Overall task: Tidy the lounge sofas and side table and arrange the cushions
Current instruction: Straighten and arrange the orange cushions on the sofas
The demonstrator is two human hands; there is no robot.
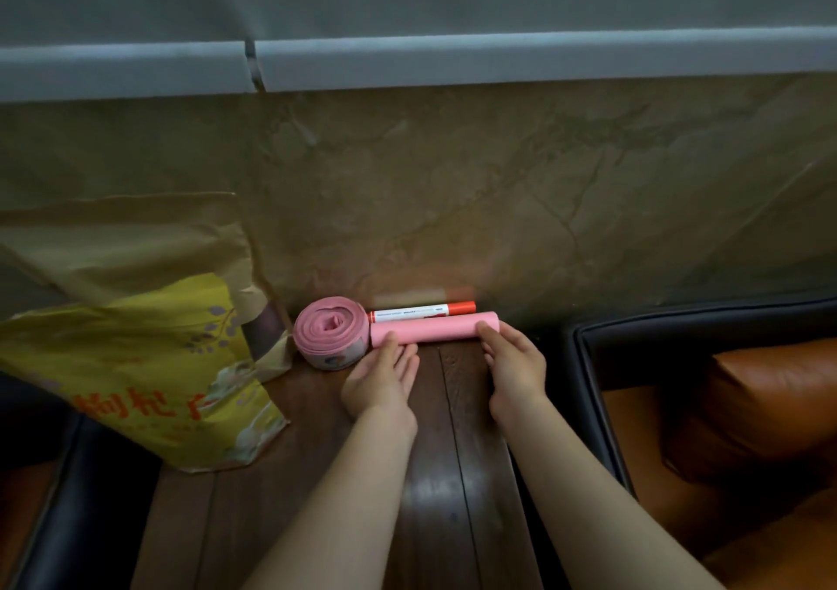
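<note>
At the far left edge, the dark arm of a left sofa (77,490) runs along the near side, with a patch of orange seat showing beside it. A crumpled yellow and brown paper bag (149,349) printed with red characters stands on the left part of the wooden side table (317,476), leaning back against the marbled wall (453,181).

Just right of the bag, at the far edge of the table by the wall, a coiled pink roll (326,331) lies on its side. Its right edge touches the left end of a pink tube (435,327), which lies crosswise on the table. Right behind the tube and parallel to it, between it and the wall, lies a white marker (421,311) with its red cap pointing right.

The left hand (382,376) is held with straight fingers together, their tips resting against the near side of the tube's left end; it grips nothing. The right hand (516,363) lies with relaxed, nearly straight fingers against the near side of the tube's right end, one fingertip up on the tube; it does not wrap around it.

Above, a pale grey ledge (453,59) crosses the wall. To the right of the table, the right sofa (589,363) shows a dark frame, and an orange leather cushion (770,390) sits on its seat.
</note>
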